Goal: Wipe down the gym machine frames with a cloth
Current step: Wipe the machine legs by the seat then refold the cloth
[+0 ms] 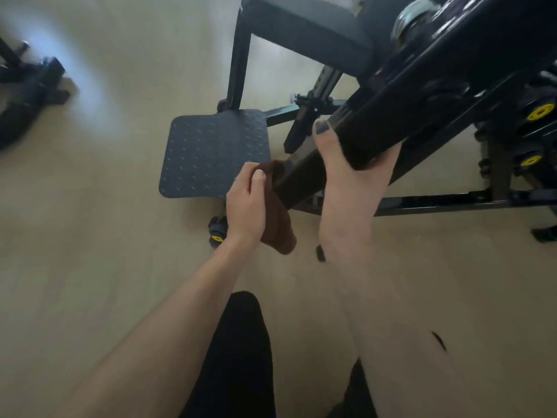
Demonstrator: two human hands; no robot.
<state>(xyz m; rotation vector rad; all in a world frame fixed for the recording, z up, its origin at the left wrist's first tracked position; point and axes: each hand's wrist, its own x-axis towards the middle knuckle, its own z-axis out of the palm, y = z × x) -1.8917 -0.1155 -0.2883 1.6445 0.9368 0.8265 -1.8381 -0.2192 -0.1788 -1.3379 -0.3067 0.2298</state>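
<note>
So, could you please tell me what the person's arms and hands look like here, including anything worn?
Both forearms are bare, with no sleeves or gloves in view. The left hand wears a thin ring on one finger. The right hand has dark polish on its thumbnail. No watch or bracelet shows on either wrist.

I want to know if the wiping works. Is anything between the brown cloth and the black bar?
Nothing visible: the left hand presses the brown cloth straight against the black metal frame bar.
</note>
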